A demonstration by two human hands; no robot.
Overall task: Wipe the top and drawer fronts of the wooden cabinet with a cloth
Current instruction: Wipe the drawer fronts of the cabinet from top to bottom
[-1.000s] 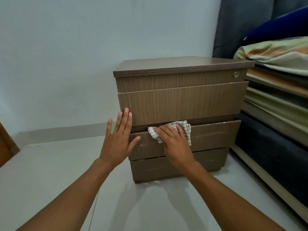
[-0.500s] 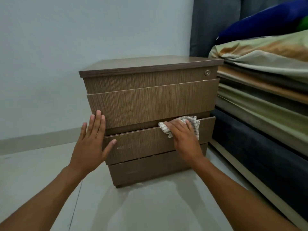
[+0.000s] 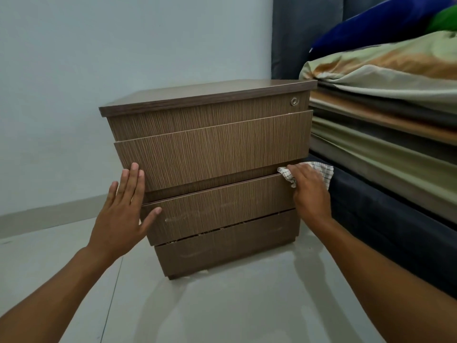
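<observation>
The brown wooden cabinet [image 3: 210,149] stands on the floor with a flat top and stacked drawer fronts. A white checked cloth [image 3: 319,173] lies under my right hand [image 3: 310,191], pressed flat against the right end of the third drawer front's upper edge, partly past the cabinet's right corner. My left hand [image 3: 123,211] rests open with fingers spread against the cabinet's left front edge, thumb on the third drawer front. Faint pale streaks show on the lower drawer fronts.
A bed with a dark blue base [image 3: 385,219] and layered green and orange bedding [image 3: 385,100] stands right beside the cabinet. A pale wall [image 3: 123,45] is behind it. Grey tiled floor [image 3: 222,305] spreads in front and to the left.
My right hand has slid the cloth rightward along the third drawer front, from near its middle to its right end. The left hand stays against the cabinet's left edge. The view has shifted.
</observation>
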